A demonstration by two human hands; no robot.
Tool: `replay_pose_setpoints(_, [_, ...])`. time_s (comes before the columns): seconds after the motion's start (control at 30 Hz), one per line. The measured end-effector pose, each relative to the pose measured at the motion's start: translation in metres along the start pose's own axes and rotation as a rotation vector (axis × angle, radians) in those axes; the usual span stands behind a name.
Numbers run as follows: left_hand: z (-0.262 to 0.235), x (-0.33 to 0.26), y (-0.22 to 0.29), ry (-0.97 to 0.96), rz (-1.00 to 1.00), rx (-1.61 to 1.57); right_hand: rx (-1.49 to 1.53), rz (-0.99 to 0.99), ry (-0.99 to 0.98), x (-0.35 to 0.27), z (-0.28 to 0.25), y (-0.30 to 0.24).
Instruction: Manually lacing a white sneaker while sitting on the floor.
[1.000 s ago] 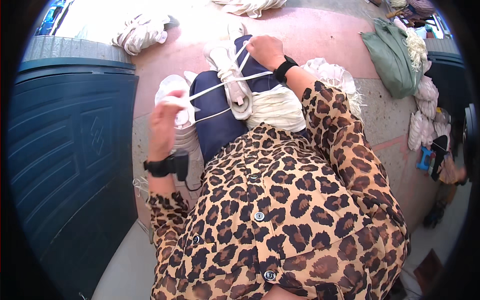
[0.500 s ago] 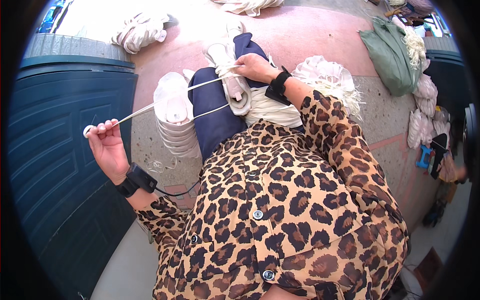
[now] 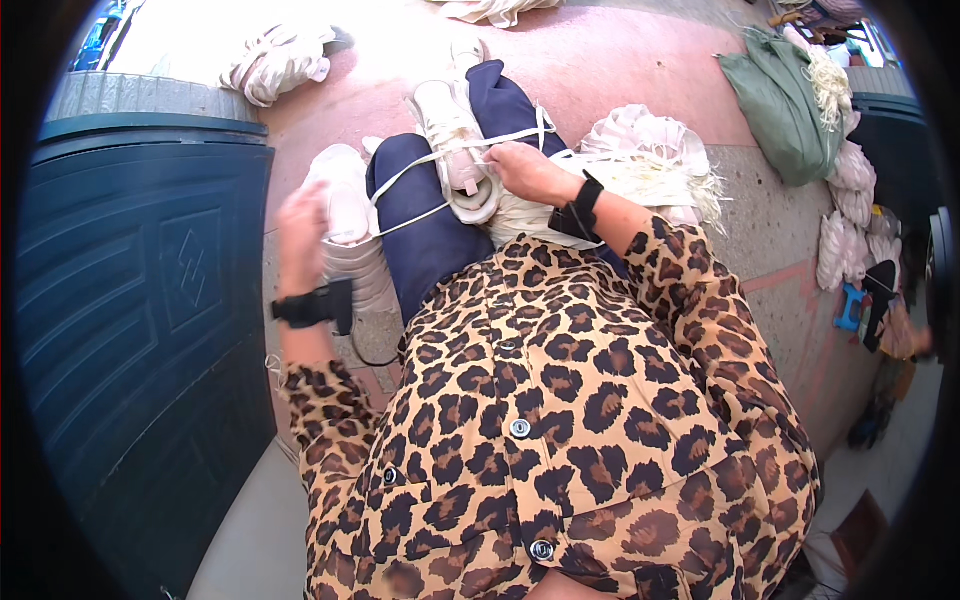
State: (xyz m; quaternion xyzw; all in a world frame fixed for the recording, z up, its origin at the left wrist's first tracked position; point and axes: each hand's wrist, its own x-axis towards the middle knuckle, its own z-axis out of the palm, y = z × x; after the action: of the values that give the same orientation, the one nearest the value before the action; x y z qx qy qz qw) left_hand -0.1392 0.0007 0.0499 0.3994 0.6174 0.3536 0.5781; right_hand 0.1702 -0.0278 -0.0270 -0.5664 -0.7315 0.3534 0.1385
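A cream shoe upper (image 3: 452,130) lies across my lap, its pale tongue and collar toward me. A white shoelace (image 3: 408,178) runs from its eyelets in slack loops over my dark trouser leg. My right hand (image 3: 530,172) is at the upper's right side, fingertips pinched together on the lace. Motion smears my left hand (image 3: 303,235), so its fingers do not show clearly. It is raised in front of a stack of nested pale shoe uppers (image 3: 345,180) to the left of my leg.
A bundle of loose white laces (image 3: 640,180) lies by my right leg. Dark blue panelled doors (image 3: 140,300) stand close on the left. More tied pale bundles (image 3: 280,65) lie on the floor ahead. A green sack (image 3: 780,110) sits at the far right.
My left hand has swung right, from beside the blue door to the stack. The lace, stretched taut before, now hangs slack. My right hand has shifted slightly right and toward me.
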Motion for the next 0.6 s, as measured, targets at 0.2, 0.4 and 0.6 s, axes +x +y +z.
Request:
replay_pose_setpoints(0.2, [0.105,0.005,-0.026,-0.273,-0.162,0.415,-0.166,0.132,0.071,0.014,-0.01,-0.014])
replay_pose_setpoints(0.4, [0.114,0.026,-0.055,0.045,0.392,0.746,-0.003,0.082,0.178,0.011,-0.018,-0.023])
replay_pose_setpoints(0.6, [0.119,0.037,-0.059,0.055,0.57,0.691,0.006,-0.038,0.16,0.006,-0.006,-0.011])
